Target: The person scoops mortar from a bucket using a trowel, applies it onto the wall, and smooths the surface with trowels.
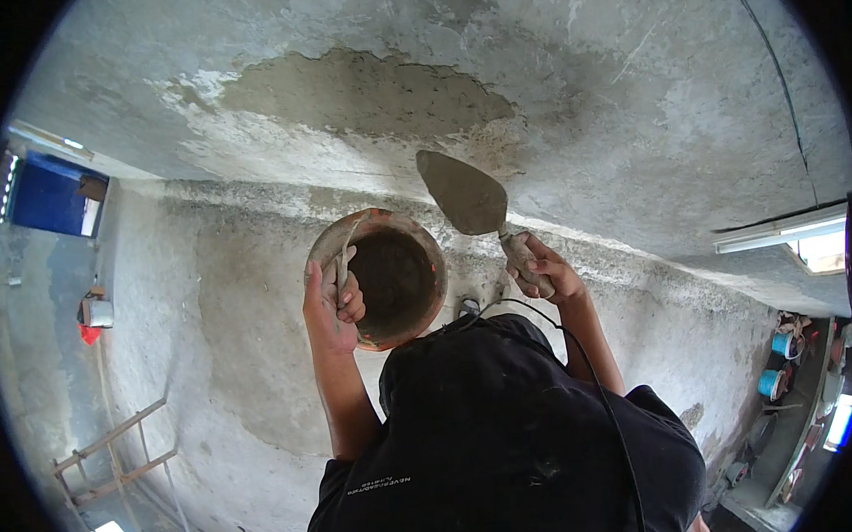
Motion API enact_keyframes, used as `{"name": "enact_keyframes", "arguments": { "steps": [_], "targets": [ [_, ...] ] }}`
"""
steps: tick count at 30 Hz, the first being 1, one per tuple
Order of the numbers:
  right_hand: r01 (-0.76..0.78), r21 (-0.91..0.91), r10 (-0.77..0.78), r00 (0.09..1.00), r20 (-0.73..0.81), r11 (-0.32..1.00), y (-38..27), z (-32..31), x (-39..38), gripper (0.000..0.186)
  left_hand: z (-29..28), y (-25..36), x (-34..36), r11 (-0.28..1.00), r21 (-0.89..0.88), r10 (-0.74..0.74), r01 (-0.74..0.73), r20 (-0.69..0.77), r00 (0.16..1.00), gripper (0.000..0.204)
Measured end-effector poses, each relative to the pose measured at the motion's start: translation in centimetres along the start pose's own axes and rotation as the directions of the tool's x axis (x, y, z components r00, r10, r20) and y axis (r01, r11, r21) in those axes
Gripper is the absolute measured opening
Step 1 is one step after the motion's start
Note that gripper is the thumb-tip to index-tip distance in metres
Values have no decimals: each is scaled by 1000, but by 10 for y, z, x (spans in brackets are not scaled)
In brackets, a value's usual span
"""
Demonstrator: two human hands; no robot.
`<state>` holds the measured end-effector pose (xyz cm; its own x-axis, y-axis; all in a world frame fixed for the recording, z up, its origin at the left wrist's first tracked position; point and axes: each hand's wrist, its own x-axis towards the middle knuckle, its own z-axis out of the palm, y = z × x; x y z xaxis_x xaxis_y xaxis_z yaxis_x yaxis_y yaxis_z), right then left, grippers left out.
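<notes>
My left hand (341, 297) is closed round the handle of a round mortar pan (434, 308), whose reddish rim is smeared with grey. Dark grey mortar (393, 275) shows inside the pan. Up and to the right, my right hand (550, 269) grips the handle of a pointed trowel (463, 192). Its blade is coated in grey and points toward the wall, up and to the left. Beyond the blade, a darker, damp-looking patch of mortar (364, 95) spreads over the grey wall (609, 119). I cannot tell whether the blade touches the wall.
A wooden ladder-like frame (118, 450) stands at the lower left. Shelves (806, 412) with blue spools (773, 382) are at the far right. A dark cable (771, 57) runs down the wall to a light fitting (781, 233). Another cable (604, 391) crosses my shirt.
</notes>
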<state>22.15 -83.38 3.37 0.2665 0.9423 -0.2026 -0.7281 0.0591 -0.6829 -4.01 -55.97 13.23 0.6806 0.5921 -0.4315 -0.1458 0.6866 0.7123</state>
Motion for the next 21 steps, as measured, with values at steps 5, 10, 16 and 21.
{"name": "enact_keyframes", "arguments": {
  "steps": [5,10,16,21],
  "targets": [
    [31,44,-32,999,15,999,-4,4,7,51,-5,2,-3,1000,-16,19,-19,-7,1000,68],
    [193,-260,-237,960,-149,946,-7,7,26,44,-10,-1,-4,998,-46,32,-32,3,999,67],
    [259,-638,-541,788,-294,725,8,-6,75,49,-20,-5,-10,999,-50,7,-8,-21,1000,66],
    [158,-977,-824,566,-27,140,25,-29,113,48,-24,-1,-20,1000,-7,16,-16,-74,997,64]
  ]
}}
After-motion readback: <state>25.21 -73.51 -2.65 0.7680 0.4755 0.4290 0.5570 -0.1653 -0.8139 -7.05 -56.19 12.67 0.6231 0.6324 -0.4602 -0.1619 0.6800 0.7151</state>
